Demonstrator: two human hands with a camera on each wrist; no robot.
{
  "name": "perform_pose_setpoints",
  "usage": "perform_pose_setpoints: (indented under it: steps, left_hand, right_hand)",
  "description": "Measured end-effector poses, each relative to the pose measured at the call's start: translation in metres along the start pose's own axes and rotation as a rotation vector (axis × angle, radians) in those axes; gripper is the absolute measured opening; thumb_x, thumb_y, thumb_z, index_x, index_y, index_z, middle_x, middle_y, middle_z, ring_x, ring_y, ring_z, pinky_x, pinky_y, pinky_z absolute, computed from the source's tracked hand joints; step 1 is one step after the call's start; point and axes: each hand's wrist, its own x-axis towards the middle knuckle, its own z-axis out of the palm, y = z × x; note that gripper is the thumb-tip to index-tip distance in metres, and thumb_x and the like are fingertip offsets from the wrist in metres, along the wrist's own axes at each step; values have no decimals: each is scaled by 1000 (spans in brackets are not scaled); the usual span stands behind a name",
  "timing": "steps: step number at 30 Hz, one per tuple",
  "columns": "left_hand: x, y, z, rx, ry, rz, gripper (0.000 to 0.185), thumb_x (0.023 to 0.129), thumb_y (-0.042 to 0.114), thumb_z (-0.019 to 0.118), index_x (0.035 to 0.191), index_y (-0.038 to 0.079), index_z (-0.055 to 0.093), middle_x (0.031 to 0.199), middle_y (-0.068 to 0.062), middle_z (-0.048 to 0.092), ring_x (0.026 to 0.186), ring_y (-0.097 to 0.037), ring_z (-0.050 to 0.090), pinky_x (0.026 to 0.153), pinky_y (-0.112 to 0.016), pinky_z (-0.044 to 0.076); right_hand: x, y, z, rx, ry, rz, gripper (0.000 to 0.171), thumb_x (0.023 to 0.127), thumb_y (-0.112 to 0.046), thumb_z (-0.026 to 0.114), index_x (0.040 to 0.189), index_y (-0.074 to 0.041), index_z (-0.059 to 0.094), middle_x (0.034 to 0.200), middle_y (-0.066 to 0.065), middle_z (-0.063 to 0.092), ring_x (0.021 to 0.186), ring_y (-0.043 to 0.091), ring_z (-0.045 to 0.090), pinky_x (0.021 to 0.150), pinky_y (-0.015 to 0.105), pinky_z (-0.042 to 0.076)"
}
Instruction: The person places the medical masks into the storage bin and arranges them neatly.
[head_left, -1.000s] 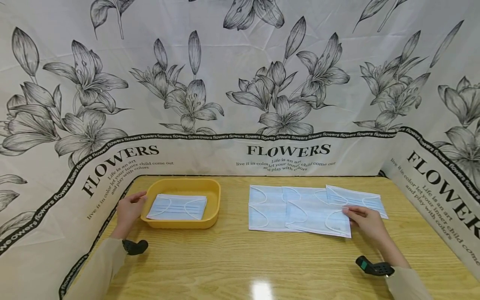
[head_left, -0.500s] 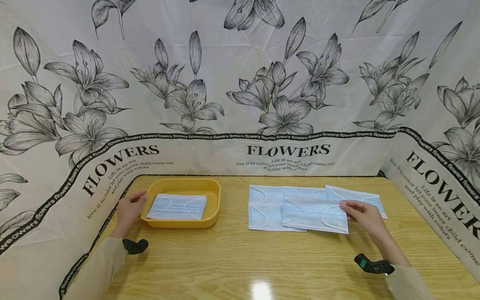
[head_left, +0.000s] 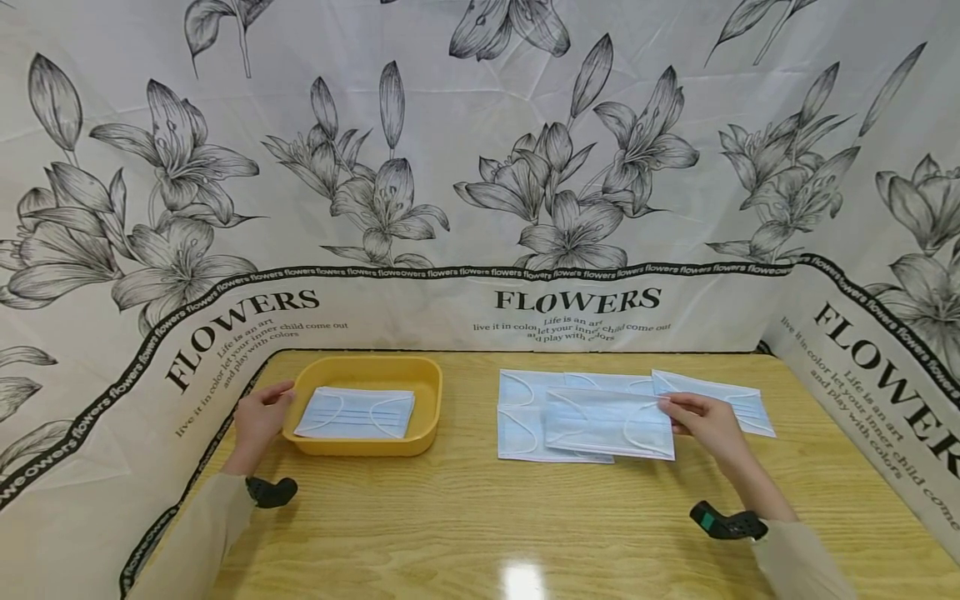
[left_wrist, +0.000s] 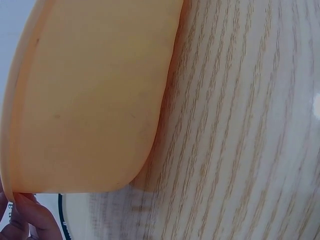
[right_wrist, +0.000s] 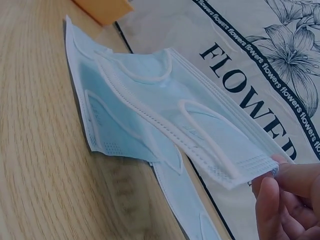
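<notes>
The raised mask [head_left: 609,425] hides part of the masks [head_left: 517,433] beneath it on the table [head_left: 420,525], and the left wrist view cuts off much of your left hand [head_left: 261,418], which pinches the yellow tray [head_left: 360,448] by its left rim. Your right hand [head_left: 707,425], its forearm [head_left: 763,490] slanting in from the lower right, pinches the raised mask's upper right corner

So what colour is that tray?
The tray is yellow, seen best in the head view.

The left forearm [head_left: 197,533] and the right forearm [head_left: 798,557] extend forward, well apart. The left grip [head_left: 258,420] pinches, with bent fingers. The right grip [head_left: 707,423] also pinches, between thumb and fingers, and points inward, to the left.
</notes>
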Motion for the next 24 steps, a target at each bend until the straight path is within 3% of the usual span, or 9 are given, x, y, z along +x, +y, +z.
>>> perform_pose_setpoints:
  steps: [5, 9, 16, 20, 24]
  left_hand:
    - [0, 1, 0, -9, -5, -21, 34, 97, 19, 56, 124, 0, 64, 117, -26, 62, 100, -32, 59, 54, -15, 44]
    - [0, 2, 1, -13, -11, -48, 34, 97, 20, 55, 124, 1, 64, 119, -26, 61, 100, -31, 59, 54, -15, 44]
    - [1, 0, 2, -11, -13, -61, 34, 97, 20, 54, 125, 1, 64, 120, -25, 61, 97, -28, 59, 54, -17, 46]
    - [2, -1, 2, -10, -10, -60, 35, 98, 20, 54, 125, 1, 63, 120, -25, 61, 96, -28, 59, 53, -18, 46]
    - [3, -1, 2, -13, -7, -49, 34, 97, 21, 55, 124, 2, 64, 118, -25, 62, 93, -26, 59, 54, -18, 46]
  right_hand:
    - [-17, -42, 15, 3, -14, 11, 50, 88, -40, 68, 116, 2, 66, 86, -17, 67, 73, 1, 63, 66, 20, 56]
    - [-25, -61, 27, -38, -7, 34, 52, 92, -37, 65, 121, 7, 62, 83, -20, 66, 72, -2, 60, 68, 22, 56]
    - [-26, -64, 42, -16, -33, 24, 52, 93, -34, 64, 122, 9, 60, 85, -21, 66, 73, -2, 60, 70, 23, 56]
    - [-21, -59, 50, 47, -37, 45, 42, 89, -37, 68, 114, -3, 68, 83, -20, 66, 73, -2, 60, 69, 21, 56]
    - [-21, -63, 61, 70, -40, 72, 50, 88, -39, 68, 119, 0, 65, 84, -19, 65, 73, -2, 59, 70, 20, 56]
